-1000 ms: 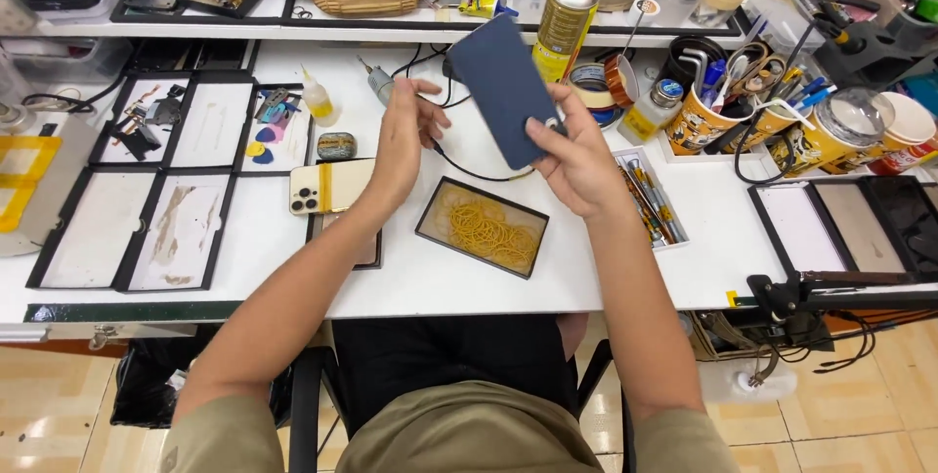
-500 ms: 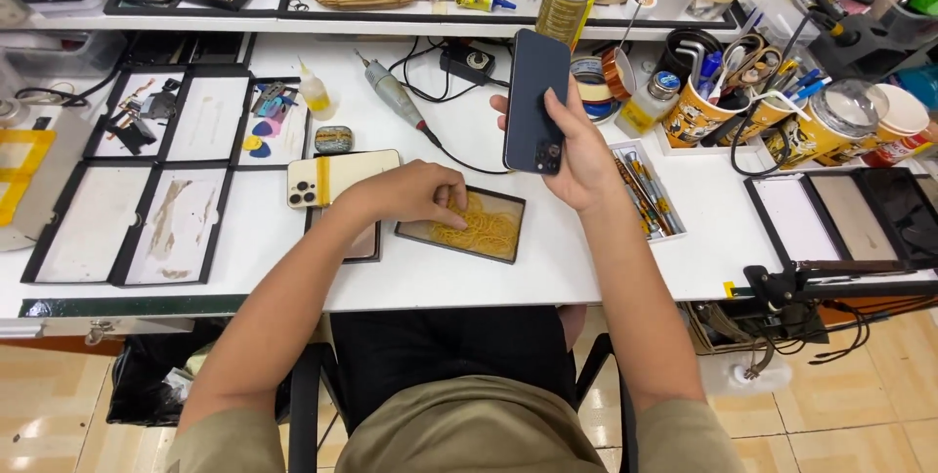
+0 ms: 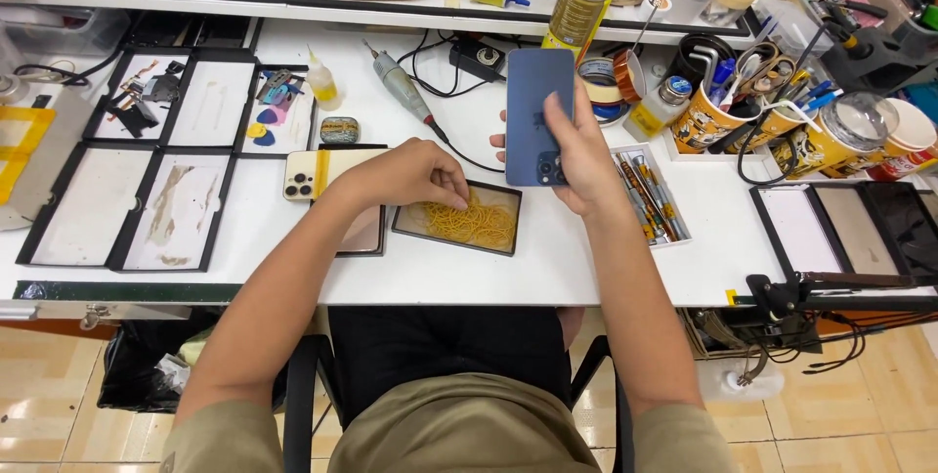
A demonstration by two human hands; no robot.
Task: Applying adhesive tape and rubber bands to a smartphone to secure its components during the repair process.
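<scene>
While I'm looking down at this bench, plenty is getting cut off or blocked. My right hand is gripping a dark blue phone upright over the white table, back side facing me, fingers wrapped over its right edge with the thumb poking out at the left; the screen side is hidden, so no clue what it's showing. The phone is smooth and matte-looking, rounded corners, camera cluster at the lower end near my palm.

My left hand is reaching into a shallow black tray full of thin yellow rubber bands, a tangled springy pile. The fingertips are curled down into the bands at the tray's upper left corner; I can't really tell if they're pinching one or just touching, since the knuckles are covering them.

Just left of that hand, a pale gold phone is lying flat with a yellow strip across it, partly covered by my wrist. A darker flat thing is sitting underneath my forearm, mostly hidden. Right of the blue phone, a little white tray of tweezers is lying, thin metal shapes that are blurring together. A grey pen-shaped rotary tool is resting behind, cord trailing off.
</scene>
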